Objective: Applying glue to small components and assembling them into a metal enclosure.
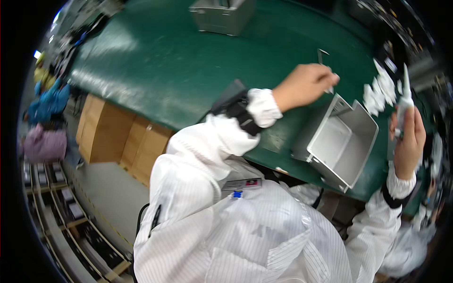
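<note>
My left hand [304,86] is closed above the table, over the far left corner of an open grey box [306,137]. From its fingers rises a thin L-shaped metal piece [321,57], blurred; a small whitish bit shows under the fingertips. My right hand [409,141] is wrapped around a white tube [405,106] with a long pointed nozzle, held upright to the right of the box. The box sits tilted to my view at the near table edge, its pale inside showing. Crumpled white tissues [380,92] lie between the tube and the box's far side.
A second grey box [222,19] stands at the far side of the green table [174,70]. Cardboard boxes [111,132] are at the left, below the table edge. Racks [71,212] stand at lower left. Other people [47,101] are at far left.
</note>
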A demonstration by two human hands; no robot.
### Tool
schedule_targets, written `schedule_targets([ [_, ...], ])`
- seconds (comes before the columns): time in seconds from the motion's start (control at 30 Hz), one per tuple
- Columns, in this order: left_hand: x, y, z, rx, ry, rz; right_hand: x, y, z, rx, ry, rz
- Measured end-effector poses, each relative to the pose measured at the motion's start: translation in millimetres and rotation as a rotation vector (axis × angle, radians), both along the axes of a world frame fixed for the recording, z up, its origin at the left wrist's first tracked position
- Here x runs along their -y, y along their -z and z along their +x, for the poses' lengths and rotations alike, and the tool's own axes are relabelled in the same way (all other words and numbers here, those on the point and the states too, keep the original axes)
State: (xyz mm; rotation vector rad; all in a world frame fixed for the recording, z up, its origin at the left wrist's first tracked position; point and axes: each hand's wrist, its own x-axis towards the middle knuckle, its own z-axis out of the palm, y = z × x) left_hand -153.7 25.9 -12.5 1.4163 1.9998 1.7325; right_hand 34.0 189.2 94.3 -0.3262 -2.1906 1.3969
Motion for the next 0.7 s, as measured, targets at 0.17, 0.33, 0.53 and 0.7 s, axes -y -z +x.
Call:
schedule_targets([
  [0.17,-9.5,11.2,7.3,0.240,0.240,-0.002,-2.7,-10.9,29.7,0.171,0.054,0.133],
  [0.33,-10.2,14.4,24.3,0.298,0.314,-0.041,3.7,-16.1,57.5,0.304,0.110,0.229],
  [0.53,-1.4,15.8,30.7,0.352,0.334,-0.085,31.4,-32.0,61.7,0.485,0.153,0.450],
  [0.7,-2.4,16.4,39.4,0.415,0.382,-0.038,50.9,-27.4,46.5,0.562,-0.031,0.827],
])
